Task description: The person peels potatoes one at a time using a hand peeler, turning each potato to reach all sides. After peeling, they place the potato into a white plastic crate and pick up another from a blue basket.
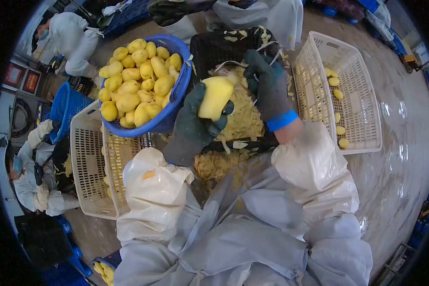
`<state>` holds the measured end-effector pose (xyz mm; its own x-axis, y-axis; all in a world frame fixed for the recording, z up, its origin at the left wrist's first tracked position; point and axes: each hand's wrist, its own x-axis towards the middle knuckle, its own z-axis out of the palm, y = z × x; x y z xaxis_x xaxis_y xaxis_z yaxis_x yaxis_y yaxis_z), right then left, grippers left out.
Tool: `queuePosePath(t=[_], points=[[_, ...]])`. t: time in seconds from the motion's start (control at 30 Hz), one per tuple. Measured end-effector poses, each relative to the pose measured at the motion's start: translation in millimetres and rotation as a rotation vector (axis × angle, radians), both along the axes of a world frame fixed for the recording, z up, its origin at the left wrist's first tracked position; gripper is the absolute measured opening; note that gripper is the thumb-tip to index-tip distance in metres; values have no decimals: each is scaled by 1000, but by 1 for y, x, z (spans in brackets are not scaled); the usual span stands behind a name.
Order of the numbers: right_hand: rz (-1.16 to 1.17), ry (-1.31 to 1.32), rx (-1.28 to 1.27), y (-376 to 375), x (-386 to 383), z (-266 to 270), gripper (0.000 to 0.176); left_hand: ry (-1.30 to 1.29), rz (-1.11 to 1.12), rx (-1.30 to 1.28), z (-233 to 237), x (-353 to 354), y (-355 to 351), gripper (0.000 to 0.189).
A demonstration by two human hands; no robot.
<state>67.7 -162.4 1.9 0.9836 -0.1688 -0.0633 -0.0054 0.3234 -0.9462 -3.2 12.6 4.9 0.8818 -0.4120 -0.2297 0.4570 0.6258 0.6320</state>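
Note:
My left hand, in a dark green glove, is closed around a large peeled yellow potato. Close beside it, my right hand, also gloved and with a blue band at the wrist, is curled shut on a thin pale curved tool; its exact kind is hard to see. Both hands are above a black crate filled with pale peelings. More peelings lie in front of the crate, near my apron.
A blue basket heaped with peeled potatoes stands at left, by white crates. Another white crate at right holds several potatoes. One person is at upper left, another at left; a third person's apron shows ahead.

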Motion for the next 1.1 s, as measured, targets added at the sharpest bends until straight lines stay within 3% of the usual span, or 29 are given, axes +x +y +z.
queuePosePath(t=[0.03, 0.07, 0.1, 0.17, 0.2, 0.23, 0.27, 0.3, 0.33, 0.43, 0.5, 0.57, 0.6, 0.67, 0.7, 0.77, 0.9, 1.0, 1.07, 1.1], points=[[-137, -99, -45, -4, 12, -11, 15, 71, 51, -16, 3, -2, -2, 50], [-118, 62, 176, -11, 14, -11, 14, 140, 101, -30, 7, -2, -2, 52], [-118, 53, 180, -7, 8, 4, 14, 131, 101, -26, 15, -1, -7, 52], [90, 43, 57, -1, -17, 31, 12, 212, 323, 180, 25, -5, -22, 53], [132, 102, 106, 6, -24, 35, 12, 224, 322, 180, 16, -6, -18, 53], [125, 105, 110, 4, -15, 19, 12, 189, 150, 16, 4, -2, -9, 56], [-21, 39, 60, 1, 3, -7, 13, 151, -21, -148, -1, 0, -3, 59], [-162, -29, 8, 0, 10, -5, 14, 147, -21, -145, 3, -1, -3, 59], [22, 81, 318, -15, 8, -1, 15, 139, -39, -150, 11, 2, -1, 62], [127, 110, 112, 5, -24, 38, 13, 206, -68, -218, 7, 1, -1, 67], [74, 145, 103, -5, -2, 3, 13, 260, -104, -250, 1, 4, 3, 69], [-55, 195, 368, -18, 19, -20, 15, -34, -301, -344, -10, 10, 12, 68], [50, 174, 414, -16, 11, -4, 15, -41, -293, -348, 2, 6, 4, 68], [186, 197, 483, -5, -6, 16, 14, 126, 305, 211, 21, -9, -18, 60], [312, 214, 566, -1, -11, 18, 14, 132, 298, 214, 11, -7, -14, 60], [307, 206, 511, -1, -9, 3, 14, 9, -56, 89, -13, 0, -4, 54], [374, 249, 619, -4, -1, -10, 16, -174, 150, 139, -30, 3, -19, 50], [357, 243, 605, 0, -2, -12, 16, -171, 169, 318, -26, 0, -24, 47], [310, 251, 592, -2, -6, -4, 16, -298, 136, 686, -16, -5, -25, 44], [355, 224, 533, -6, -10, 8, 16, -299, 136, 687, -14, -4, -24, 44]])
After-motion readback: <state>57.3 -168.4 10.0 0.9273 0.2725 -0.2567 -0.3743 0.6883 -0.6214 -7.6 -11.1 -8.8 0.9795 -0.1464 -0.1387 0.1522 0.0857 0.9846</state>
